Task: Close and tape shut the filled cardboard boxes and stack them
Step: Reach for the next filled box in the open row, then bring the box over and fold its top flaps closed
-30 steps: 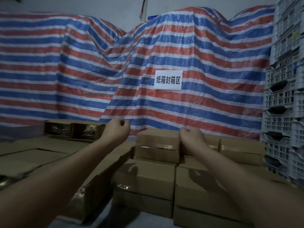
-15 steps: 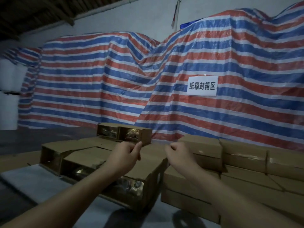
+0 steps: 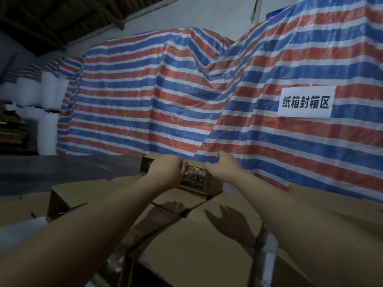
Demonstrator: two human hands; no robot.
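Note:
A small open cardboard box (image 3: 209,184) with shiny contents showing lies on top of the other boxes at the back. My left hand (image 3: 166,168) and my right hand (image 3: 222,166) are stretched out in front of it, fingers loosely curled, with nothing visibly held. Whether they touch the box I cannot tell. Their shadows, with fingers apart, fall on the large closed box (image 3: 207,255) below my arms. Another brown box (image 3: 68,195) with an open side sits to the left.
A red, white and blue striped tarp (image 3: 165,100) covers the piles behind, and a white paper sign (image 3: 305,102) hangs on it. White sacks (image 3: 47,90) stand at the far left. More brown boxes (image 3: 335,214) fill the right. A dark surface (image 3: 62,170) stretches left.
The view has swung left and moved closer. Both hands have moved forward and upward from above the near boxes to the small open box at the back.

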